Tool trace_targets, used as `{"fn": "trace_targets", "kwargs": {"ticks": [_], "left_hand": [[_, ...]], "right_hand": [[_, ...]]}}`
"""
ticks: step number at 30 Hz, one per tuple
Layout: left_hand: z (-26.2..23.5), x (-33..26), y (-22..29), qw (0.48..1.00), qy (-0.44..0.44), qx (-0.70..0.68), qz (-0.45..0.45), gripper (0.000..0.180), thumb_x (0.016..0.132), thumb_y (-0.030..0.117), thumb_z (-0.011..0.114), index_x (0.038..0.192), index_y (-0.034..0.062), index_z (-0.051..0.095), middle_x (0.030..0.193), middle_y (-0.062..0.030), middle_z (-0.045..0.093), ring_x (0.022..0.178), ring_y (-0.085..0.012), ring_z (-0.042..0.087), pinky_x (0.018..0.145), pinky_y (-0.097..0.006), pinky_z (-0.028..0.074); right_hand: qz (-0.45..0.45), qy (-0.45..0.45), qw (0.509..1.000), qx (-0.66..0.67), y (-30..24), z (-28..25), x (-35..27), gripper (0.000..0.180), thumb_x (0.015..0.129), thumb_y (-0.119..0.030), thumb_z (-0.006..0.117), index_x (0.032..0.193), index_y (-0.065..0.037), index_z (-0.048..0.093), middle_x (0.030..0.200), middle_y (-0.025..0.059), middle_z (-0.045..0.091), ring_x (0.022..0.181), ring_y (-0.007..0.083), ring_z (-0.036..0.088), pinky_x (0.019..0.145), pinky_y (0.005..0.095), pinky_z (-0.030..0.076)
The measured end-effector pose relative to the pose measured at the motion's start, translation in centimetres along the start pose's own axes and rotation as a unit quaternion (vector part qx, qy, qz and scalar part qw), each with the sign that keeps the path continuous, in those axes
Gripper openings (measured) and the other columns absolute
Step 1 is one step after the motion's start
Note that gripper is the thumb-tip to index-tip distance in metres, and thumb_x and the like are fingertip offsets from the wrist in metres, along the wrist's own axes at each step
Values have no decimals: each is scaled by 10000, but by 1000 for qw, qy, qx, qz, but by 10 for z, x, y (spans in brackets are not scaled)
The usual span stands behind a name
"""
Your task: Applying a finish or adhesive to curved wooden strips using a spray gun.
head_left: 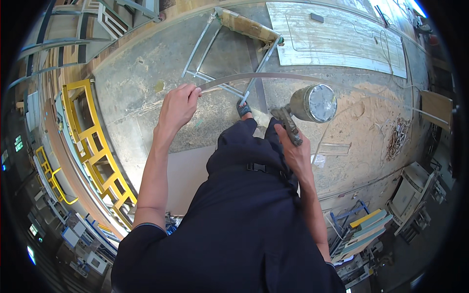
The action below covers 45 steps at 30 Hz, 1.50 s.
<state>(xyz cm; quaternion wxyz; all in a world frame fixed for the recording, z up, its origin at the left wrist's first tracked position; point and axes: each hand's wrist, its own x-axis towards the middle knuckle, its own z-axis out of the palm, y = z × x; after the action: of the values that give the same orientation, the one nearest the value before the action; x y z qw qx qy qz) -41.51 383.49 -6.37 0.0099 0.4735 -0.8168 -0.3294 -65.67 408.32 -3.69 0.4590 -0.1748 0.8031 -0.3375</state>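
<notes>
My left hand (180, 108) is raised in front of me, its fingers pinching the end of a thin grey strip (266, 75). From there the strip arcs across to the right, over the floor, toward a brown board at the far right. My right hand (297, 155) hangs lower, by my right thigh, wrapped around a grimy, dark hand tool (287, 126) whose exact kind I cannot make out. The tool's far end comes close to a round, stained metal bucket (315, 103) on the floor.
Ahead stands a metal frame (207, 46) carrying a worn tan roll (248, 27). A pale door-like panel (337, 41) lies far right. Sawdust (364, 115) and a heap of thin offcuts (399, 139) cover the right floor. A yellow rack (93, 132) stands left; a brown board (436, 110) stands right.
</notes>
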Motion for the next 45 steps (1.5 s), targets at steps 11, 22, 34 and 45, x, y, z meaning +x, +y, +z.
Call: {"fn": "trace_targets", "kwargs": {"ticks": [11, 22, 34, 45], "left_hand": [[-1, 8, -4, 1000, 14, 0, -6, 301, 1087, 265, 612, 1061, 15, 778, 945, -208, 740, 835, -386, 702, 798, -440, 536], [-6, 12, -6, 1000, 5, -11, -24, 294, 1091, 243, 602, 1052, 4, 768, 1009, -206, 750, 913, -417, 714, 836, -461, 548], [-5, 10, -15, 1000, 20, 3, 0, 297, 1097, 254, 600, 1071, 24, 785, 939, -182, 741, 781, -333, 683, 751, -410, 524], [-2, 10, -10, 1000, 18, -2, 14, 297, 1100, 263, 607, 1064, 32, 790, 895, -167, 715, 731, -299, 641, 710, -402, 493]], "right_hand": [[9, 21, 999, -23, 2, -8, -4, 402, 1049, -383, 767, 1098, 16, 746, 752, 117, 642, 720, 171, 549, 693, 375, 497], [-14, -27, 1000, -7, -13, -2, -7, 393, 1037, -383, 776, 1078, 6, 740, 705, 120, 564, 674, 191, 508, 657, 383, 474], [79, 92, 993, -5, 9, -39, 1, 455, 1047, -428, 765, 906, -2, 697, 766, 1, 596, 750, 107, 531, 692, 313, 440], [57, 77, 995, 20, 13, -35, -3, 452, 1047, -424, 772, 833, -40, 668, 720, -32, 534, 678, 77, 458, 616, 305, 375]]}}
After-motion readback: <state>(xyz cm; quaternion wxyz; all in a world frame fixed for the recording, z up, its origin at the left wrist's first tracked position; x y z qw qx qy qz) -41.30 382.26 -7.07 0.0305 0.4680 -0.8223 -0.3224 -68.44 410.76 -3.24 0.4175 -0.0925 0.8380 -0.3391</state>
